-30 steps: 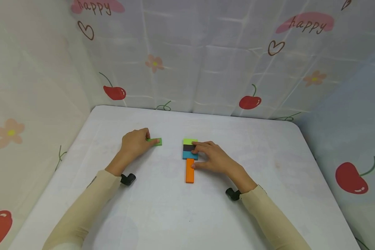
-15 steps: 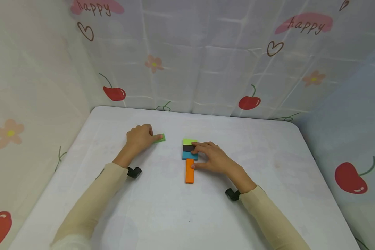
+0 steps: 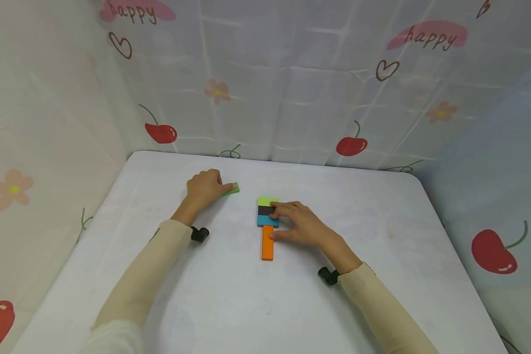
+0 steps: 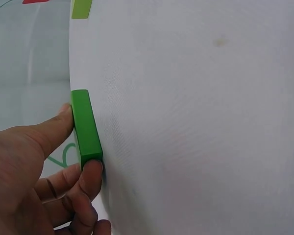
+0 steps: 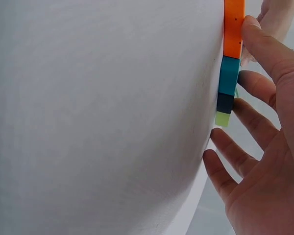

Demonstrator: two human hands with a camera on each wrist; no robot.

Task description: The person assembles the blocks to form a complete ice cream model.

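Observation:
In the left wrist view a green block [image 4: 85,122] is pinched between the thumb and a finger of my left hand [image 3: 203,188], just over the table to the left of the other blocks. Those lie flat in a line in the head view: a light green block [image 3: 264,201] farthest away, then a black block [image 3: 263,210], a blue block [image 3: 264,221], and an orange block [image 3: 267,247] lengthwise toward me. My right hand [image 3: 303,225] spreads over their right side. Its thumb touches the orange block and its fingers rest at the blue, black and light green ones.
A white-covered table [image 3: 248,305] lies under everything. Behind it hangs a curtain [image 3: 270,88] printed with cherries, flowers and hearts, and similar sheets close in both sides. A black wrist camera [image 3: 200,234] sits at the left cuff, another wrist camera [image 3: 328,276] at the right.
My left hand has moved right and away from me with the green block, which has tilted slightly. My right hand and the lined-up blocks have stayed in place.

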